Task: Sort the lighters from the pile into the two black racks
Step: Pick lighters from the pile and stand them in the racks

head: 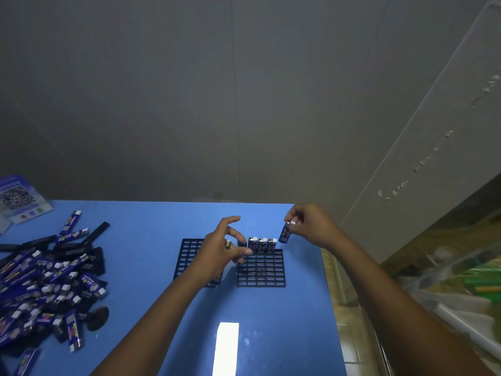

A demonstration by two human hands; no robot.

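A lighter [284,233] hangs upright, pinched at its top by the right hand [311,226] just above the far right corner of the right rack [261,270], beside four standing lighters [259,245], while the left hand [222,249], fingers loosely spread, pinches another lighter [227,243] over the left rack [188,256], the pile [46,283] lying well to the left on the blue table [271,321].

Both forearms are bare up to the frame edge, no sleeves, watch or rings visible. The left hand [219,251] and right hand [311,226] have pale-painted fingernails.
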